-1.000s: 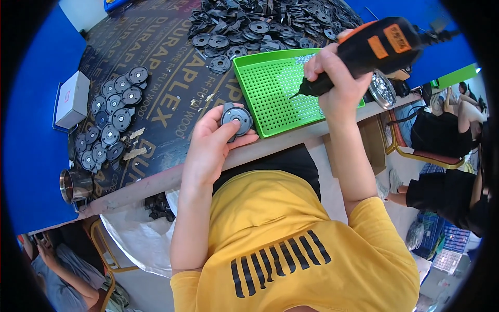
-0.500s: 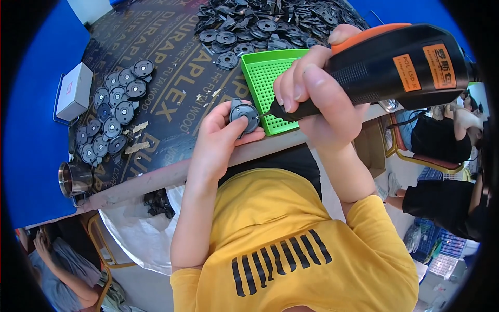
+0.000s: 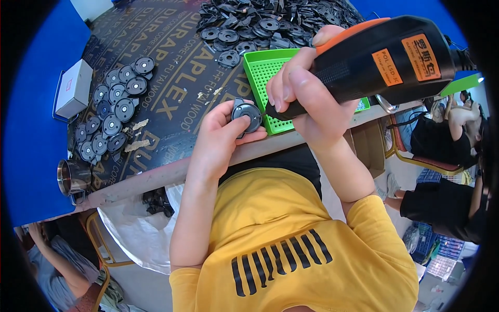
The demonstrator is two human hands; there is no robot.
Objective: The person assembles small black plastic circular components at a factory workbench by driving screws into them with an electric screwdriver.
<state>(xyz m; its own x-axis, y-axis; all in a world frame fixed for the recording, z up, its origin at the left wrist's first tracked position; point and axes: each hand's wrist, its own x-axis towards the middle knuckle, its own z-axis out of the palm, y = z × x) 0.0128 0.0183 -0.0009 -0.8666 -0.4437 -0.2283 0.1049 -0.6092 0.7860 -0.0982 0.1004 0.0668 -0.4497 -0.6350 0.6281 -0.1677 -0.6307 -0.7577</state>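
Near the table's front edge, my left hand (image 3: 224,125) is closed on a round black plastic part (image 3: 246,115), thumb pressed on its face. My right hand (image 3: 312,93) is wrapped round a black and orange electric screwdriver (image 3: 374,62), held nearly level. Its narrow nose points left at the round part's right edge; whether the bit touches the part is too small to make out. A green perforated tray (image 3: 255,78) lies behind and partly beneath my right hand.
A large heap of black parts (image 3: 270,25) covers the table's far side. Several round parts (image 3: 123,109) stand in rows at left. Beyond them are a white box (image 3: 74,89) and a metal cup (image 3: 73,176). Other people sit at lower left and right.
The electric screwdriver and my right hand have shifted slightly left, toward the round part. My left hand keeps its hold with hardly any movement.
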